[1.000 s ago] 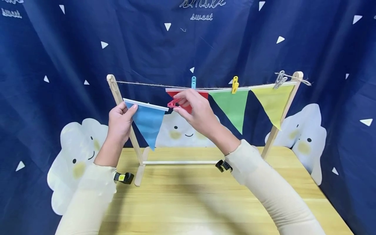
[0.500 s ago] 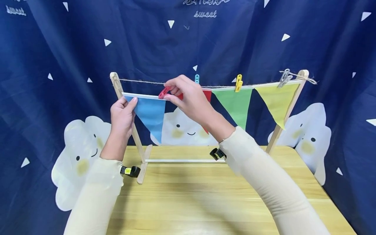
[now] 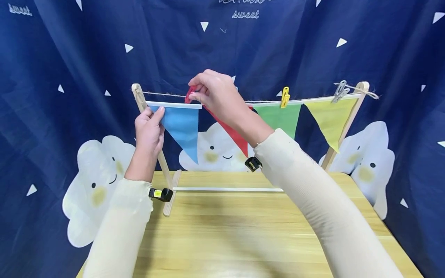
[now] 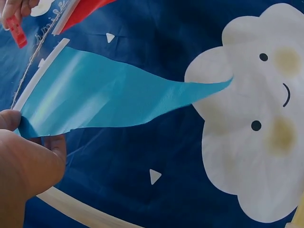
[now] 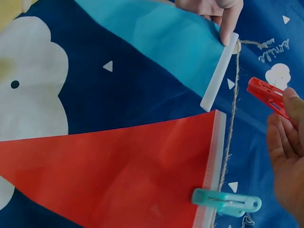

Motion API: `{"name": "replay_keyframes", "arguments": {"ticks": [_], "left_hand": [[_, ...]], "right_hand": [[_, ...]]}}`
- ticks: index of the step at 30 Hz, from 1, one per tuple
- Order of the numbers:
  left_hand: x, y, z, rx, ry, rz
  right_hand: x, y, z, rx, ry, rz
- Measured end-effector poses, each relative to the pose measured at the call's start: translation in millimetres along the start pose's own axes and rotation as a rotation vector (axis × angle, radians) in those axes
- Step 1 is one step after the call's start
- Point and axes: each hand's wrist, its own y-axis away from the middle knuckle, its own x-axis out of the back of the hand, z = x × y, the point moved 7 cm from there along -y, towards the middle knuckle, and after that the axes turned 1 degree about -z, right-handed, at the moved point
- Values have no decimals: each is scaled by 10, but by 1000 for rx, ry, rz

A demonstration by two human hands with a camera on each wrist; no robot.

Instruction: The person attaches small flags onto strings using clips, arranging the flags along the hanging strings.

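Note:
My left hand (image 3: 149, 129) pinches the left end of a blue triangular pennant (image 3: 184, 125) by its white top strip, thumb in front. The pennant's strip lies alongside the twine (image 3: 163, 94), just below it in the head view. Between thumb and fingers, my right hand (image 3: 219, 92) holds a red clothespin (image 3: 190, 94) above the pennant's right part. In the right wrist view the red clothespin (image 5: 268, 96) is apart from both twine and pennant. A red pennant (image 5: 142, 171) hangs beside it from a teal clothespin (image 5: 225, 201), which my right hand hides in the head view.
A green pennant (image 3: 279, 117) hangs by a yellow clothespin (image 3: 285, 97), and a yellow pennant (image 3: 328, 117) by a grey one (image 3: 340, 92). The twine runs between wooden posts on a stand with a white crossbar (image 3: 226, 189). Below is a wooden table (image 3: 222, 231); behind, a blue curtain (image 3: 167, 46).
My left hand has raised the blue pennant toward the twine, and its strip is now nearly level. My right hand has moved left and up with the red clothespin, above the strip.

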Motion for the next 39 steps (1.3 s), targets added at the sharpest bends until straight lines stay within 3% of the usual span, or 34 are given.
{"name": "replay_keyframes", "arguments": {"ticks": [11, 22, 39], "left_hand": [[-60, -83, -11, 11, 172, 19], [-99, -115, -3, -11, 154, 27], [-119, -126, 37, -41, 235, 12]], "right_hand": [[-40, -191, 46, -80, 52, -4], [-93, -257, 98, -74, 98, -15], [-232, -319, 89, -95, 117, -70]]}}
